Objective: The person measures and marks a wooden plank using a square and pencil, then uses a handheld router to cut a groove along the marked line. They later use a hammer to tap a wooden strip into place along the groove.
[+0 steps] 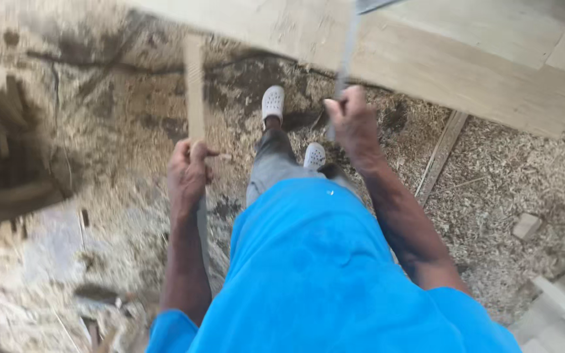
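My left hand (188,171) grips a long narrow wooden strip (195,91) that runs from below my hand up toward a wide pale plank. My right hand (354,123) is closed around a thin grey metal bar (346,49), blurred, that rises past the plank's edge. The wide pale wooden plank (465,65) lies across the top of the view, in front of both hands. Below me I see my blue shirt, grey trousers and white perforated shoes (273,102) on the ground.
The ground is covered in sawdust and shavings (492,189). A thin wooden batten (441,157) lies on it at the right. A small wood offcut (526,225) sits further right. Dark wood pieces and a shadowed gap (1,170) are at the left.
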